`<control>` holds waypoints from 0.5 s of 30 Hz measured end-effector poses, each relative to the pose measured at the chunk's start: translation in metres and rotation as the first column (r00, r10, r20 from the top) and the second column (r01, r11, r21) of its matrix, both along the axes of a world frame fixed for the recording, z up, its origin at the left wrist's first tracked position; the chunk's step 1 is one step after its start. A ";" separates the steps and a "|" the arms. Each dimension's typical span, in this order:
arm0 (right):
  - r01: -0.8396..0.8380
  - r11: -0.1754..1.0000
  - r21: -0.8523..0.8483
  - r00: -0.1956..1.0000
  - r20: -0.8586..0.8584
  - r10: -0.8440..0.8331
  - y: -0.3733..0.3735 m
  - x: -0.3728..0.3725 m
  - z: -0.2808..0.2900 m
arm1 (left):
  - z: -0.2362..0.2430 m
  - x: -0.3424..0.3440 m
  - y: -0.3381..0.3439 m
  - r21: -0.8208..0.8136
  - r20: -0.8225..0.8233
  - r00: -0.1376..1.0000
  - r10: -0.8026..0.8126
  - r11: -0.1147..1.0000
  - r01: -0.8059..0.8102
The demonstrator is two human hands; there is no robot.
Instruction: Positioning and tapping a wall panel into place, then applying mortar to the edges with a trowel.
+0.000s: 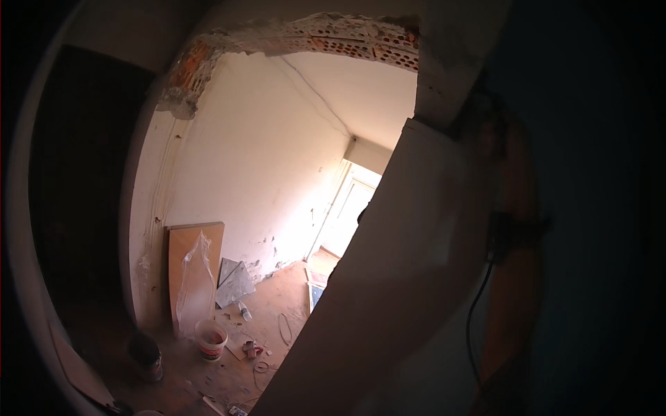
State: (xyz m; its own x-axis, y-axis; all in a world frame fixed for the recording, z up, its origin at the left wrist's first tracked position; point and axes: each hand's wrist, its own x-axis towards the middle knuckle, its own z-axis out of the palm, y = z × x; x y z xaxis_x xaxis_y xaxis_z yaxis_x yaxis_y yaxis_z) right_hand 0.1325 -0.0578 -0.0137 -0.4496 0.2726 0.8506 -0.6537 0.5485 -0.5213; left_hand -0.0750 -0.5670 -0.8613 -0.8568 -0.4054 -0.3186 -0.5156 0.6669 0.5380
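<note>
On the right, in deep shadow, my right forearm reaches up from the lower edge, with a dark band and a thin black cable on it. My right hand [491, 128] is raised beside the upper corner of a pale, flat-faced slab or wall end [388, 277]. Darkness hides its fingers, so neither its grip nor anything in it can be made out. The slab's edge slants from upper middle to lower left, and a pale wall section [454, 55] stands above it. My left hand is out of view.
Beyond a rough opening topped by broken hollow brick [333, 38], a wood-coloured board [186, 256] leans on the wall. A white bucket [210, 350], a dark container [146, 357], grey sheet pieces [236, 283], cables and debris lie on the dusty floor. A bright doorway [350, 208] stands far back.
</note>
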 end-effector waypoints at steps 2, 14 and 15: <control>-0.005 1.000 -0.013 1.000 -0.003 0.004 -0.005 0.001 -0.013 | 0.000 0.002 0.005 -0.002 0.006 1.000 0.007 1.000 -0.007; -0.066 0.958 -0.280 0.994 -0.107 0.037 -0.047 -0.044 -0.149 | -0.003 0.013 -0.005 0.007 -0.002 1.000 0.013 1.000 -0.013; -0.075 0.940 -0.333 0.992 -0.122 0.036 -0.051 -0.048 -0.150 | -0.005 0.015 -0.005 0.013 -0.004 1.000 0.013 1.000 -0.013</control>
State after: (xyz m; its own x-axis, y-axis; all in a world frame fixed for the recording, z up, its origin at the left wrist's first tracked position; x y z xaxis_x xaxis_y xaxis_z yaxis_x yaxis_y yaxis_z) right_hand 0.0846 -0.1088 -0.1638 -0.3792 0.5290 0.7592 -0.7430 0.3150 -0.5906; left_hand -0.0605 -0.5724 -0.8659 -0.8528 -0.4126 -0.3202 -0.5219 0.6533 0.5485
